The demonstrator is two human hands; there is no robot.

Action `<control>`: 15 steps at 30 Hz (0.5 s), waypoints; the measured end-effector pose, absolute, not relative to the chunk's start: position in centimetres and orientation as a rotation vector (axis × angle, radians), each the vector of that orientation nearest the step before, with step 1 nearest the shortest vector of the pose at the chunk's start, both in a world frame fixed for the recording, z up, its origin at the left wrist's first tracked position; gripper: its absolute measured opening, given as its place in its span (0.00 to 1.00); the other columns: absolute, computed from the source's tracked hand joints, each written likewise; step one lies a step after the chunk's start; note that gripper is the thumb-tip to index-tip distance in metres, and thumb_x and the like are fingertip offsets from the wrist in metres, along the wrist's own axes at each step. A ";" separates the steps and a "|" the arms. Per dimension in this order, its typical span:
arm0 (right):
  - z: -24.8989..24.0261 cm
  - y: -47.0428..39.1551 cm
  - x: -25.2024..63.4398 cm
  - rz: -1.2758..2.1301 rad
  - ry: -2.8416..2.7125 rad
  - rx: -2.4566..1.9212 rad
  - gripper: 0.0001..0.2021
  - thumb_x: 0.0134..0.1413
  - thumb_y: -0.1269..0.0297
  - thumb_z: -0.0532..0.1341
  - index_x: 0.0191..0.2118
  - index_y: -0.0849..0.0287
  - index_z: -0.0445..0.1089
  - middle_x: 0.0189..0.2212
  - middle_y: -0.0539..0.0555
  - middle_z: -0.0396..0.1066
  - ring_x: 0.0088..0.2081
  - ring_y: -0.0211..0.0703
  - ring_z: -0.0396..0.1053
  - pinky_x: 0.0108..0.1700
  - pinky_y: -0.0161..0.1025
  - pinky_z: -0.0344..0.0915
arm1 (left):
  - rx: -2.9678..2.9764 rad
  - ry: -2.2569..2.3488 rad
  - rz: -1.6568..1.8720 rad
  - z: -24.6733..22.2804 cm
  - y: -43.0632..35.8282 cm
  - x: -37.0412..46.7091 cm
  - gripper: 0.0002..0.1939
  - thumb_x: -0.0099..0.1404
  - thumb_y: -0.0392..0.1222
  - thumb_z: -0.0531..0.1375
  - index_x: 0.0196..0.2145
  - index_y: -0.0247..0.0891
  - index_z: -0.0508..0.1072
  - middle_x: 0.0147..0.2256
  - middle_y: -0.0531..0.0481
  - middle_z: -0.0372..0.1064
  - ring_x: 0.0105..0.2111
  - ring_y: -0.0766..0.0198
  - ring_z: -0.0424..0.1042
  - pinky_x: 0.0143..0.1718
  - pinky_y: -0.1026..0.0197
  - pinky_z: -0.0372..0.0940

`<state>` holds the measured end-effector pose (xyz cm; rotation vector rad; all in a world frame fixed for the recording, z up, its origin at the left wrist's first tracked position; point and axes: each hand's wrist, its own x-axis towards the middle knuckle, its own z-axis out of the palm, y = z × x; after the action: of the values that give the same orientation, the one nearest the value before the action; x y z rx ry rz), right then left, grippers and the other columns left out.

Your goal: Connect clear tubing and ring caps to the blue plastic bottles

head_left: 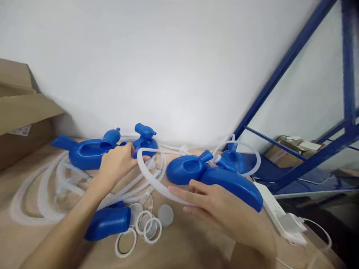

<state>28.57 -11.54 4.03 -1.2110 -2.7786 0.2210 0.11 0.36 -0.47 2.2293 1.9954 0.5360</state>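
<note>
My left hand [119,160] reaches to a blue hollow plastic vessel [144,144] near the wall. Its thumb points right, while its other fingers are mostly hidden. My right hand [210,201] closes around a clear white flexible tube [153,181], with the index finger lying along it. That tube loops up and left, ending among other parts by the vessel. Just beyond my right hand lie a blue vessel with an oval hollow [183,168] and a long curved blue piece [232,185]. Another blue vessel [86,153] sits left of my left hand.
Coiled tubes [42,190] cover the table's left side. White rings [153,231], a translucent disc [165,215] and a blue cylindrical piece [109,222] lie in front. A cardboard box [30,112] stands left, a power strip [276,213] right, beside a blue metal frame [280,74].
</note>
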 end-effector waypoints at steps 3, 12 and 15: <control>4.1 -12.6 29.8 0.295 -2.749 -1.333 0.31 0.71 0.66 0.58 0.74 0.37 0.54 0.47 0.52 0.79 0.41 0.46 0.79 0.43 0.41 0.76 | 2.228 1.744 0.840 -1.1 0.8 0.6 0.33 0.72 0.67 0.50 0.61 0.41 0.71 0.38 0.41 0.81 0.42 0.40 0.80 0.40 0.51 0.70; 1.7 -16.5 40.4 0.347 -2.392 -2.005 0.32 0.63 0.58 0.59 0.72 0.43 0.61 0.41 0.55 0.81 0.43 0.56 0.79 0.48 0.51 0.76 | 1.999 0.922 1.620 0.6 -0.5 -0.6 0.14 0.74 0.56 0.58 0.47 0.43 0.71 0.64 0.43 0.70 0.65 0.45 0.67 0.66 0.43 0.63; -0.6 -16.5 44.9 0.248 -2.243 -2.167 0.25 0.55 0.62 0.61 0.59 0.42 0.76 0.47 0.54 0.81 0.50 0.60 0.78 0.55 0.54 0.73 | 2.159 0.845 1.573 0.9 -0.3 -1.7 0.12 0.74 0.53 0.59 0.46 0.44 0.72 0.67 0.47 0.66 0.70 0.45 0.60 0.71 0.40 0.56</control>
<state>44.89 -16.48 -0.64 -2.1670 -2.2426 0.2483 -1.72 -0.34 0.90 2.1590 0.8450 1.5732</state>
